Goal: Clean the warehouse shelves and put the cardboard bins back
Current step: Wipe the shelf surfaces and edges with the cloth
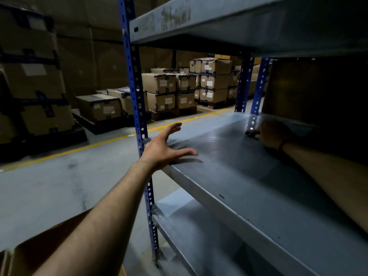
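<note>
Since the right hand (272, 134), its grip hidden in the dark, lies beside the cardboard bin (310, 90) and the left hand (165, 148) is spread open and empty, a wide wipe may shove the bin.

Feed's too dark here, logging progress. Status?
Left hand open at shelf corner. Right hand deep in shadow, grip unclear. Bin dark beside it.
</note>
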`<state>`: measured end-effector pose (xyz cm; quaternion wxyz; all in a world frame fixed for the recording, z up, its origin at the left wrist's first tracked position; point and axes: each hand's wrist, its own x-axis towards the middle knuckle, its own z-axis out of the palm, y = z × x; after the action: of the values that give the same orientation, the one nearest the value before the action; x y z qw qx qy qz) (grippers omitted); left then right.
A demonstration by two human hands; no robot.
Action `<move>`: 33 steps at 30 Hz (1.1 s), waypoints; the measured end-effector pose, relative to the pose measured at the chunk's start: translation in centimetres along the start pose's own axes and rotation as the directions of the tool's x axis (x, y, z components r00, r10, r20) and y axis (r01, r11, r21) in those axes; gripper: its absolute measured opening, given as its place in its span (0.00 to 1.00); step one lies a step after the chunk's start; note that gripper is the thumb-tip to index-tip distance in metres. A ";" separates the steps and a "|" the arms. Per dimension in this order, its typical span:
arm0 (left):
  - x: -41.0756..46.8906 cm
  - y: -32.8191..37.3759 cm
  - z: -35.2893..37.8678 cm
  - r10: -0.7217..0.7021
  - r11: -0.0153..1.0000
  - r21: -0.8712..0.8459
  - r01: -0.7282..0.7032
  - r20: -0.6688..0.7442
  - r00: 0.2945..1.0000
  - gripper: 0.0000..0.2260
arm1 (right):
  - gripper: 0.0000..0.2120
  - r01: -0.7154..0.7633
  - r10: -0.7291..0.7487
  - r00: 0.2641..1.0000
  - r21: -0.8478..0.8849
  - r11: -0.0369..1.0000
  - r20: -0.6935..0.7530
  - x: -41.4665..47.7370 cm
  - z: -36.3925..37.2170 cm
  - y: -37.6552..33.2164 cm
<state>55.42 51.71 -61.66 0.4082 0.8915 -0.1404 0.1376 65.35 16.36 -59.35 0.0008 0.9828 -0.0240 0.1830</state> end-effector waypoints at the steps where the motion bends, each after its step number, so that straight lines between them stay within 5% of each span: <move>1: 0.0 0.0 0.1 0.015 1.000 0.027 -0.014 -0.029 0.999 0.45 | 0.19 0.012 -0.013 1.000 0.019 1.000 0.003 -1.0 -0.8 -1.9; 4: 0.5 -0.4 0.3 0.052 0.995 0.090 -0.042 -0.110 0.993 0.31 | 0.16 0.263 -0.276 0.960 0.199 0.944 0.045 -4.3 -3.3 -10.1; 7: 0.9 -0.8 0.4 0.042 0.991 0.129 -0.030 -0.091 0.995 0.30 | 0.13 0.536 -0.562 0.827 0.312 0.784 -0.008 -8.8 -4.6 -17.6; 10: 0.9 -1.4 0.4 0.051 0.992 0.118 -0.038 -0.106 0.993 0.34 | 0.11 0.650 -0.672 0.735 0.368 0.665 -0.085 -10.6 -5.1 -18.8; 12: 0.9 -1.6 0.4 0.066 0.990 0.129 -0.053 -0.096 0.993 0.33 | 0.13 0.670 -0.695 0.715 0.363 0.648 -0.080 -9.9 -4.7 -16.1; 14: 0.8 -1.4 0.2 0.084 0.986 0.152 -0.075 -0.058 0.995 0.31 | 0.14 0.587 -0.616 0.787 0.341 0.734 -0.030 -7.4 -4.0 -11.7; 17: 0.6 -1.1 0.1 0.132 0.971 0.199 -0.129 -0.006 0.991 0.26 | 0.25 0.262 -0.265 0.964 0.118 0.958 0.010 -3.5 -1.6 -2.4; 20: 0.4 -0.2 -0.1 0.178 0.954 0.235 -0.185 0.053 0.983 0.22 | 0.23 0.049 -0.051 0.998 0.046 0.998 0.024 -3.8 -1.1 0.0; 23: -0.1 0.3 -0.1 0.229 0.944 0.234 -0.232 0.043 0.973 0.22 | 0.20 0.178 -0.182 0.983 0.094 0.979 0.029 -6.2 -2.8 -6.3; 28: -1.5 0.2 -0.5 0.299 0.922 0.208 -0.325 0.149 0.943 0.30 | 0.11 0.529 -0.558 0.830 0.340 0.777 -0.017 -12.5 -4.9 -15.4; 32: -2.4 -0.4 -1.3 0.280 0.918 0.209 -0.338 0.263 0.923 0.44 | 0.13 0.692 -0.750 0.656 0.459 0.557 -0.079 -13.9 -5.9 -12.6; 33: -2.6 -0.3 -1.2 0.266 0.911 0.236 -0.338 0.288 0.920 0.45 | 0.14 0.675 -0.741 0.669 0.458 0.578 -0.051 -12.9 -5.7 -10.3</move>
<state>52.98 53.22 -62.08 0.2302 0.9176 -0.3067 0.1048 51.76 27.29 -58.55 -0.1497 0.8933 0.4130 0.0953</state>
